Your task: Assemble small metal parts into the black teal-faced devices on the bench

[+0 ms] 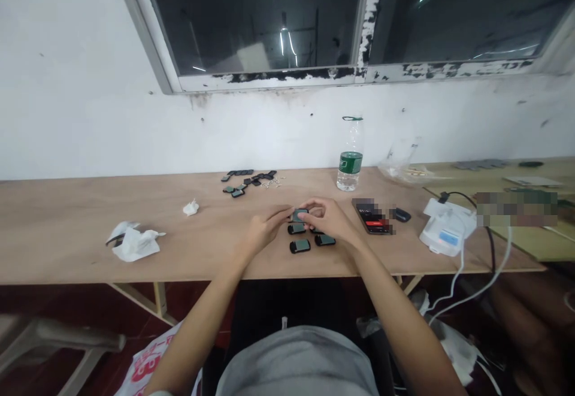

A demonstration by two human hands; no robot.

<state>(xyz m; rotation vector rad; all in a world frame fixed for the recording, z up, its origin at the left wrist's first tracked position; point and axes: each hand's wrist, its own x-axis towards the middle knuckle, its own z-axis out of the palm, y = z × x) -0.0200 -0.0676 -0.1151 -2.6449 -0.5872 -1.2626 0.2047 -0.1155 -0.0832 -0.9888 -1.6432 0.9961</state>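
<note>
Both hands meet over the wooden table. My left hand (265, 228) has its fingertips closed on the left end of a small dark piece with a grey-green face (299, 215). Fingers and thumb of my right hand (324, 216) pinch the same piece from the right. Just below the hands lie several similar black-edged pieces, among them one at the front left (300, 246) and one at the front right (325, 239). Another piece is partly hidden under my right hand. Farther back on the table is a scattered group of black pieces (257, 179), beside small white bits (271, 184).
A water bottle (350, 162) stands near the wall. To the right are a phone (372, 216), a black fob-like object (401, 214) and a white box (448, 226) with cables. Crumpled tissues (137, 241) lie at the left. The table's front edge is close to my forearms.
</note>
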